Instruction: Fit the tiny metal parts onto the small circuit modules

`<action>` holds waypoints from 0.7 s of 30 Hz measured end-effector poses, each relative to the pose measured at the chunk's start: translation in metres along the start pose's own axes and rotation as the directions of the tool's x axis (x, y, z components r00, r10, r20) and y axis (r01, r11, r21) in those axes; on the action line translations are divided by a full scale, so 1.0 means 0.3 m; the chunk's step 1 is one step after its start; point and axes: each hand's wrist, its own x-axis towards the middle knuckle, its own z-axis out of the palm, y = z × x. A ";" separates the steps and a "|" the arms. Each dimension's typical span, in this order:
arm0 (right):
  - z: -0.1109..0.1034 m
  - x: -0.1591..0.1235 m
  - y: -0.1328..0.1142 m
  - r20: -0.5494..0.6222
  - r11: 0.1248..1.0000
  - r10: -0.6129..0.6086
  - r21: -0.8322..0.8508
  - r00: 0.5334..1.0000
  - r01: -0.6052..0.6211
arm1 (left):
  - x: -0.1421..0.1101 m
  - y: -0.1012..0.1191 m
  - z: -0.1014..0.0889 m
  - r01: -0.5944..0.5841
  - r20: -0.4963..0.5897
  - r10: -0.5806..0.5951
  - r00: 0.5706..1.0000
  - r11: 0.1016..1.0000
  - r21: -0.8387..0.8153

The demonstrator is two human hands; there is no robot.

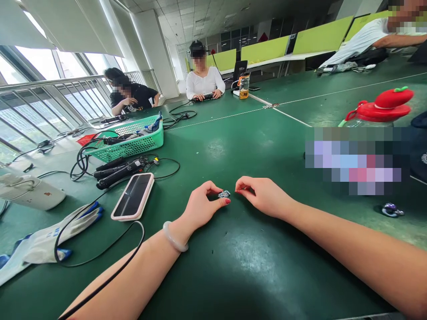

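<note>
- Because the cable [144, 231] is running in front of the left forearm, this arm is calling for small, slow moves that are not tugging the loop.
- Dark specks [212, 252] are lying on the worktop [207, 289] on the wearer's side of the hands; working clear of them is making a dropped part easier to spot.
- Off to the left, the glove [46, 238] is lying well apart from the fingers.
- The left hand [200, 205] is pinching the small patterned piece [224, 194] between thumb and fingertips, low over the worktop; whether the piece is touching it, I am not able to tell.
- Just beside, the right hand [265, 196] is hovering apart from the piece, thumb and forefinger drawn nearly together; whether they are holding anything, I am not able to tell.
- Such a tiny piece is probably needing a light edge grip, with both hands working low and the fingertips leaving its face in sight.
- Beyond the glove, the phone [133, 198] is lying near the left hand, so that elbow is wanting care.
- Farther off, the basket [140, 142] is sitting well out of the way.
</note>
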 end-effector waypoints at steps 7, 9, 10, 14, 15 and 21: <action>0.007 0.000 0.005 -0.002 0.998 -0.064 0.019 0.998 0.064 | 0.000 0.001 -0.002 0.006 0.015 -0.007 1.000 1.000 0.017; 0.013 0.000 0.006 0.001 0.996 -0.086 0.016 0.996 0.086 | 0.000 -0.001 -0.001 0.001 0.022 -0.001 1.000 1.000 0.009; 0.016 0.000 0.007 0.003 0.996 -0.092 0.014 0.996 0.092 | 0.000 -0.001 -0.001 0.001 0.026 -0.001 1.000 1.000 0.007; 0.023 -0.001 0.009 -0.002 0.995 -0.101 0.007 0.995 0.101 | 0.000 0.001 -0.001 0.013 0.034 -0.013 0.999 1.000 0.014; 0.023 -0.001 0.009 -0.005 0.995 -0.099 0.003 0.995 0.099 | 0.000 0.002 -0.002 0.015 0.033 -0.016 0.999 1.000 0.017; 0.022 -0.003 0.007 -0.003 0.997 -0.081 -0.014 0.997 0.081 | -0.002 0.007 -0.003 0.013 0.034 -0.014 0.999 1.000 0.021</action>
